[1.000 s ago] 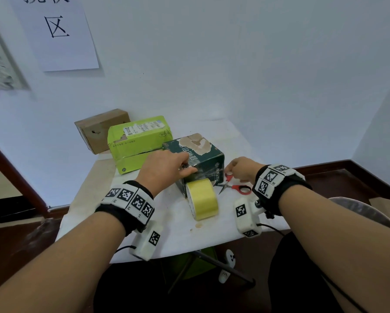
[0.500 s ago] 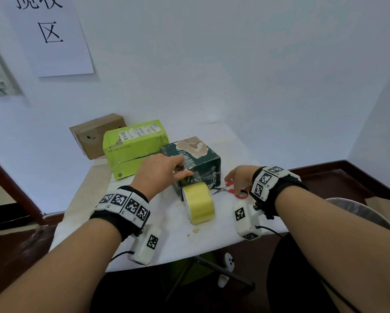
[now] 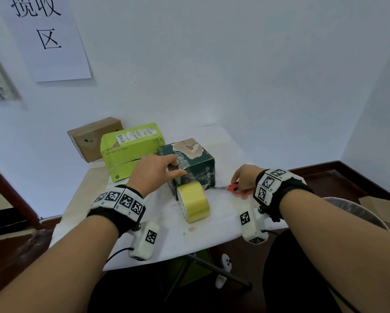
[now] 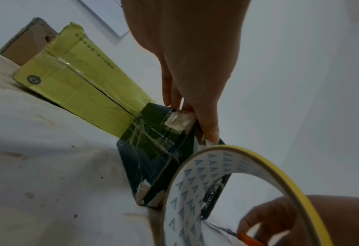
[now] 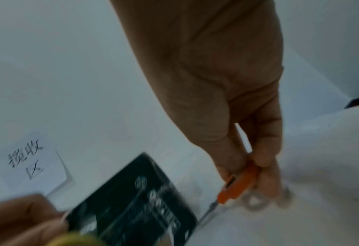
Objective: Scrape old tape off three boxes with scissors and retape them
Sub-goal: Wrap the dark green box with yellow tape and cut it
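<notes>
A dark green box [image 3: 195, 161] with a torn top stands mid-table. My left hand [image 3: 158, 170] holds its near top edge, fingers over the top and thumb [image 4: 208, 126] along the front. A yellow tape roll [image 3: 194, 203] stands on edge against the box's front; the left wrist view looks through its ring [image 4: 197, 168]. To the right of the box, my right hand [image 3: 246, 177] pinches the orange-red handle of the scissors [image 3: 232, 188], whose blades lie on the table and point at the box. The right wrist view shows that handle [image 5: 241, 181] between thumb and fingers.
A lime-green box [image 3: 130, 147] sits left of the dark one, touching it, with a brown cardboard box [image 3: 92, 138] behind it at the wall. The white table [image 3: 223, 213] ends close to me. A grey bin [image 3: 356, 211] stands low on the right.
My right hand has closed on the scissors' handle, which lay beside it a second ago. The left hand stays on the dark box, and the tape roll has not moved.
</notes>
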Demonstrator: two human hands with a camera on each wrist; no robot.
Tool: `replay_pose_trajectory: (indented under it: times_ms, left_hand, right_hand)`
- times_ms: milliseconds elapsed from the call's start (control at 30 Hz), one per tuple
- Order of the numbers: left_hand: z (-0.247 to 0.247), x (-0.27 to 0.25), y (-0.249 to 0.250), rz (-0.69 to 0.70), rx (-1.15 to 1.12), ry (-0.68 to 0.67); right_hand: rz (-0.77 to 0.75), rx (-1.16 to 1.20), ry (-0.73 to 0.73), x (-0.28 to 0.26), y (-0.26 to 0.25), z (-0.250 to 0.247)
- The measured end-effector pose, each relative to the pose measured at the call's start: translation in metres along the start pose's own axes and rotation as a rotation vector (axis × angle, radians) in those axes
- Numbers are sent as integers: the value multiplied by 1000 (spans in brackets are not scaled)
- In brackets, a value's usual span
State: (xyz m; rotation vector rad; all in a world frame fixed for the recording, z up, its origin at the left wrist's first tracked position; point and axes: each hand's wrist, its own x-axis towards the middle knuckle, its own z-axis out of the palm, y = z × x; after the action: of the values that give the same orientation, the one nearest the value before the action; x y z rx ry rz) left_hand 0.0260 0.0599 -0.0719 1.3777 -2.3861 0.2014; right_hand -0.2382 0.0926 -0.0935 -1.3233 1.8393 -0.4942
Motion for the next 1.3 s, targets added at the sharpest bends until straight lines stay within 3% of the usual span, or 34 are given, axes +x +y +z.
replay_pose_trajectory:
  times_ms: [200, 333, 400, 500, 567, 733, 833, 933, 967, 1033, 1100, 1133, 1300]
  left_hand:
    - [1, 0, -13, -31, -322, -20]
    - [-1, 3, -12, -15, -380, -56]
    - [-1, 7, -11, 6, -403, -77]
    - [0, 12, -11, 32, -425, -127]
    - [2, 15, -10, 50, -425, -143]
    - [0, 22, -9, 17, -449, -224]
    - [-6, 21, -13, -88, -614, -256]
    - [-9, 13, -21, -346, -821, -141]
    - [-11, 10, -21, -444, -884, -164]
    - [-15, 2, -16, -596, -996, -369]
    - [-18, -6, -4, -659, -1060, -574]
    - [-17, -8, 1, -664, -1086, -614]
    - [-14, -8, 13, -738, -1287, -575]
  right_hand:
    - [10, 111, 155, -2, 2, -22]
    - [-152, 127, 391, -2, -17, -15]
    - [-284, 155, 435, -2, -30, -12]
    - [-478, 252, 361, -12, -54, -6]
    - [-571, 196, 298, -18, -70, 0]
    - [-598, 94, 125, -18, -80, 16]
    - [-600, 81, 110, -18, -75, 23]
    - [-595, 86, 131, -15, -74, 28]
    - [-596, 71, 139, -13, -75, 30]
    - [-600, 41, 155, -12, -75, 32]
    - [-599, 28, 173, -11, -75, 33]
    - [-596, 23, 183, -11, -74, 33]
    - [-591, -58, 202, -14, -74, 40]
